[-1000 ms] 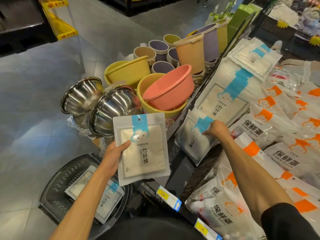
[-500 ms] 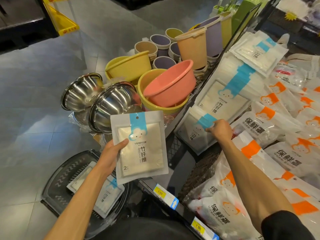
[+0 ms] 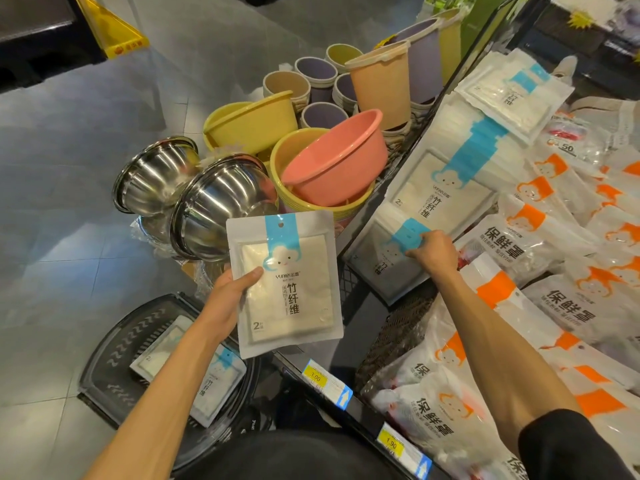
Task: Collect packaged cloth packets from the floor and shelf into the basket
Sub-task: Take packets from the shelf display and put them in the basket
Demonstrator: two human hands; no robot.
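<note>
The basket (image 3: 114,344) holds one cloth packet (image 3: 221,382); the left hand (image 3: 225,306) grips a second packet (image 3: 287,285), the right hand (image 3: 431,252) pinches a third packet (image 3: 384,265) at the shelf (image 3: 360,414)'s front edge.

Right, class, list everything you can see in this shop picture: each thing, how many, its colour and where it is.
held packet: one, white with blue strip, in left grip
shelf packet: one, white and blue, near corner of shelf
packet stacks: two, white and blue, on shelf
basket: one, black, on floor, holds loose packet
steel bowls: two, silver, beside shelf
basins: one pink, some yellow, behind bowls
tubs: several, purple, beige, yellow, behind basins
orange-marked bags: many, white, right on shelf
price tags: two, yellow, shelf edge
left grip: one, holds held packet
right grip: one, pinches shelf packet
</note>
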